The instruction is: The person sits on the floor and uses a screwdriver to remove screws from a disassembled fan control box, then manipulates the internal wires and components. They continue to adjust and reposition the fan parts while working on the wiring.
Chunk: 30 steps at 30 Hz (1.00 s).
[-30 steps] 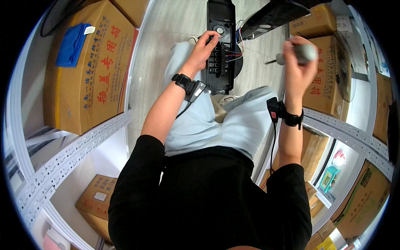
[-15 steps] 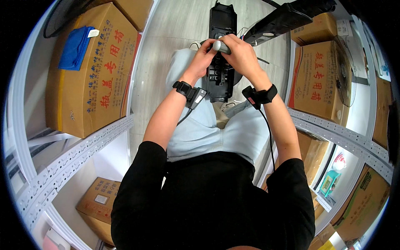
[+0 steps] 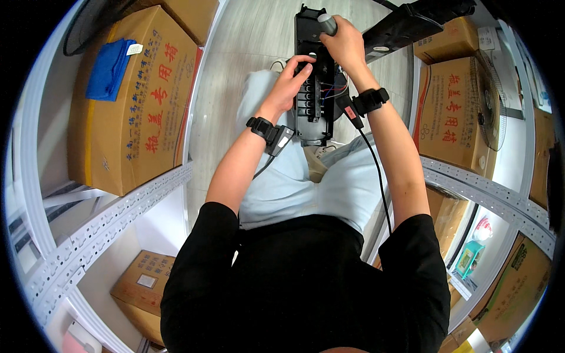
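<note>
A long black plastic housing (image 3: 315,126) stands between my legs, its inside facing me. A row of black parts (image 3: 307,101) runs down its lower half, and thin coloured wires (image 3: 336,87) leave its right side. My left hand (image 3: 287,87) grips the housing's left edge, thumb and forefinger bent over its face; the other fingers are mostly hidden. My right hand (image 3: 347,46) is closed round a screwdriver with a thick grey handle (image 3: 327,25), over the upper right part of the housing. The screwdriver's shaft and tip are out of sight.
A long black part (image 3: 406,29) leans at the upper right, beside the housing. Metal shelves (image 3: 118,209) with cardboard boxes (image 3: 135,112) flank me on both sides. A blue cloth (image 3: 110,69) lies on the left box; a round wire fan guard (image 3: 489,97) stands at the right.
My right hand has moved up and right with the screwdriver, away from my left hand. My left hand has shifted slightly, and the row of parts and the wires now show more.
</note>
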Motion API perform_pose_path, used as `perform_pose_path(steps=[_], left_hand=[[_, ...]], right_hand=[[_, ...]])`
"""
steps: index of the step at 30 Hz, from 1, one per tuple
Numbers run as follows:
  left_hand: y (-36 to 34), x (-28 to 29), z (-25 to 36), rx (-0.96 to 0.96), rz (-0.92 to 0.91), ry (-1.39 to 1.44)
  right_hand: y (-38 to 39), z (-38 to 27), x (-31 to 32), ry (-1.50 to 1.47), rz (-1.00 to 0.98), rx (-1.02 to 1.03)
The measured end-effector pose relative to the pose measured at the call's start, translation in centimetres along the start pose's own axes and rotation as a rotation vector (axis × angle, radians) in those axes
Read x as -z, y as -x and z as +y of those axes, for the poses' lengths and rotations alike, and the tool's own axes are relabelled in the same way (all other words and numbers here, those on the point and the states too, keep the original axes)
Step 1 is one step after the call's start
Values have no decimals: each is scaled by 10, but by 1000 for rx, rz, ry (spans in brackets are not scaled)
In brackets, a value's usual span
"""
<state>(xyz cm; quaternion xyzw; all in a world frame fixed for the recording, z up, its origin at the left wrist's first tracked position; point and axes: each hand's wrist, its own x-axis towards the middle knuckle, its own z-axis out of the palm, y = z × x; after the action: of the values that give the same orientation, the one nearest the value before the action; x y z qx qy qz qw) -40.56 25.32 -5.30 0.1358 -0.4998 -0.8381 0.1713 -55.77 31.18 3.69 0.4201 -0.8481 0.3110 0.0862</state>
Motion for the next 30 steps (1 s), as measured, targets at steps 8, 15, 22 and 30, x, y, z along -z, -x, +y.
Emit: perform_pose_path(steps=[8, 15, 22, 30], left_hand=[[0, -4, 5, -47, 35, 203], [-3, -4, 4, -183, 65, 210], [1, 1, 1, -116, 154, 239], [-1, -1, 1, -146, 172, 211]], right_hand=[[61, -26, 64, -106, -269, -107], [117, -48, 52, -21, -419, -163], [121, -40, 41, -76, -335, -133], [127, -37, 28, -106, -311, -139]])
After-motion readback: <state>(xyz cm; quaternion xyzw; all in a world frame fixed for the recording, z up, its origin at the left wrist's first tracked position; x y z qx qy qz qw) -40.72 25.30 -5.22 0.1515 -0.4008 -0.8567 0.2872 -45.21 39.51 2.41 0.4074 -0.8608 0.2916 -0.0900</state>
